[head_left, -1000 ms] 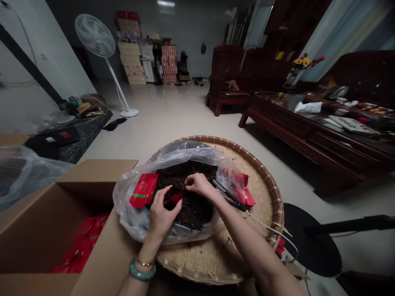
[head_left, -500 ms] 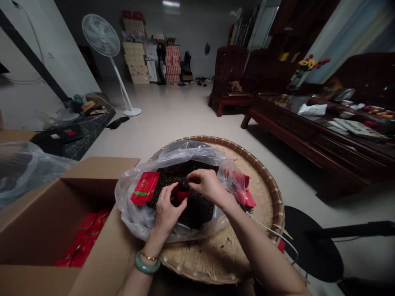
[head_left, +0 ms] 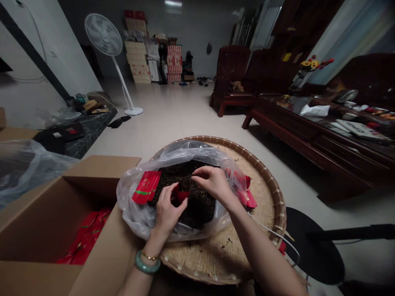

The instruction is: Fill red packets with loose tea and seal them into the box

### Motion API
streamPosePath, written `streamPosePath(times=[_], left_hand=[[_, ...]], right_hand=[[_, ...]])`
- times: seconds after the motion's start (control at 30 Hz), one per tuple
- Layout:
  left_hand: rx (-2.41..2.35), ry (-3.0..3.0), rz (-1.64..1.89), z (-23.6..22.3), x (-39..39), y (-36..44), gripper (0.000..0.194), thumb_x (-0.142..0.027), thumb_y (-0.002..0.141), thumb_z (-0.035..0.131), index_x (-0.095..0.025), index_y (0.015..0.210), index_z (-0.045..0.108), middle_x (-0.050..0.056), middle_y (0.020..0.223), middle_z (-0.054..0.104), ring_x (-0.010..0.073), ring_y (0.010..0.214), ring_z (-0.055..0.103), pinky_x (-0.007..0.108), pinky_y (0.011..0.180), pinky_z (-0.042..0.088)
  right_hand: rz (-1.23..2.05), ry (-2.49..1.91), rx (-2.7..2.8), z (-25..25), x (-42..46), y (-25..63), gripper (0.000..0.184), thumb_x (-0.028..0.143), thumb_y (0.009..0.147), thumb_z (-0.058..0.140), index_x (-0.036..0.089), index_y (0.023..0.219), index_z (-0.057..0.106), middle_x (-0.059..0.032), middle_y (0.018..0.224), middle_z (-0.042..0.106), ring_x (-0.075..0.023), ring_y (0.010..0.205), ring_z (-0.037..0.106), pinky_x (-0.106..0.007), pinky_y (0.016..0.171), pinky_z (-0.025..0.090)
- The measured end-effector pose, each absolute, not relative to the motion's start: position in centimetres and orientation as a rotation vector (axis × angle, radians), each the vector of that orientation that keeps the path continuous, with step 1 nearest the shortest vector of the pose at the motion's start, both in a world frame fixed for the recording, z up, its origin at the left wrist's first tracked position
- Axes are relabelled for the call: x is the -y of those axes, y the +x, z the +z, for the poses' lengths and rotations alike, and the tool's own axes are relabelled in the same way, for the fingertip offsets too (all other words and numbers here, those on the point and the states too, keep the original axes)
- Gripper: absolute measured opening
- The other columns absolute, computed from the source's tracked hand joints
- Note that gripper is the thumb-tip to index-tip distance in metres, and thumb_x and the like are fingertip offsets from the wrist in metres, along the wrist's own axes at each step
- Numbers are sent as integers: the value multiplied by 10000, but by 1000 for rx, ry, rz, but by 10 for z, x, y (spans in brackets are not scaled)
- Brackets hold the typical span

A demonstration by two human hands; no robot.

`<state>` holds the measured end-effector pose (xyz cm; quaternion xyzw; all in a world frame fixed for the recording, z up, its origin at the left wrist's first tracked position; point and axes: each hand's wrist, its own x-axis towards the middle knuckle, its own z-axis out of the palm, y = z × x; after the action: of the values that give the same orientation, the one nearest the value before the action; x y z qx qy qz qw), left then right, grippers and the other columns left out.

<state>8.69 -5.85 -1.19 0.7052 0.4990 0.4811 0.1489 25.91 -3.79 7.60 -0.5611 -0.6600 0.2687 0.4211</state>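
Note:
My left hand [head_left: 168, 205] curls its thumb and fingers round a small red packet [head_left: 182, 196], whose mouth faces up. Just to the right, my right hand [head_left: 211, 181] is closed in a pinch above dark dried tea leaves [head_left: 200, 207]; what its fingertips hold is too small to make out. The leaves fill a clear plastic bag [head_left: 132, 220] with its top spread wide. On the leaves at the left lies a stack of flat red packets [head_left: 147, 187]. A round woven bamboo tray [head_left: 228, 257] carries the bag.
At the left stands an open cardboard box [head_left: 101, 242] with red packets [head_left: 88, 234] inside. More red packets [head_left: 250, 199] lie on the tray's right side. A black round base [head_left: 317, 246] is on the floor at right. Farther off are a white fan [head_left: 104, 35] and a dark wooden table [head_left: 296, 131].
My right hand has drawn slightly up and right, away from the red packet's mouth. My left hand keeps its grip on the packet in nearly the same place.

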Motion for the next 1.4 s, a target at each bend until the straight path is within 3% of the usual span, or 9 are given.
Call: streamPosePath(times=[0.2,0.37,0.5,0.7,0.8,0.97,1.2,1.27,1.4], left_hand=[[-1469,2067,1509,-13,63,88,457,-258,742,672,-173,1164,518,86,1026,588,220,943,601,365,804,543],[-1463,2115,1465,-20,66,90,523,-388,754,653,-166,1201,499,101,1021,572,239,920,594,389,790,525],[-1454,2104,1384,-20,66,90,516,-305,733,664,-175,1210,516,93,1001,555,239,920,575,396,810,505],[-1254,1926,1161,-9,53,73,439,-284,675,714,-197,1089,596,99,1122,571,250,1052,553,399,856,489],[-1106,1626,952,-2,46,66,407,-291,676,708,-162,1050,615,73,1020,677,220,923,635,368,824,505],[-1062,1377,840,4,47,71,335,-314,618,755,-119,883,691,43,819,731,195,734,660,297,711,513],[-988,1295,765,-1,51,82,429,-441,676,701,-105,942,683,56,812,732,203,691,672,307,655,531],[-1024,1420,792,-4,52,83,419,-401,683,709,-115,986,668,65,870,731,218,751,680,331,702,542],[-1110,1967,1092,-2,52,80,555,-275,742,687,-199,1262,510,106,1257,594,252,1116,570,422,923,484]], right_hand=[[552,-1397,1766,70,50,270,203,198,749,672,193,952,683,-58,943,618,-154,769,596,-258,634,488],[357,-1251,2209,71,77,253,223,329,805,652,200,987,666,-86,1013,575,-213,950,539,-338,794,484],[188,-1531,2448,63,76,238,205,344,821,630,181,939,673,-95,954,583,-230,887,546,-315,700,481],[564,-1426,2305,54,55,248,170,170,894,513,157,892,682,-49,863,611,-135,779,582,-223,702,431],[762,-1281,2136,58,51,260,178,133,878,521,138,778,668,-29,799,610,-118,737,567,-208,680,411],[1046,-1259,1917,59,47,271,245,219,845,576,137,615,599,27,642,541,-93,601,496,-193,551,349],[949,-1274,2062,58,48,271,273,208,839,596,133,577,577,34,630,508,-81,588,467,-195,548,320],[848,-1272,2141,60,50,270,245,198,850,590,132,615,606,18,671,530,-88,620,492,-197,574,342],[602,-1356,2337,62,54,266,135,176,852,593,135,750,672,-28,792,574,-110,680,534,-210,611,378]])
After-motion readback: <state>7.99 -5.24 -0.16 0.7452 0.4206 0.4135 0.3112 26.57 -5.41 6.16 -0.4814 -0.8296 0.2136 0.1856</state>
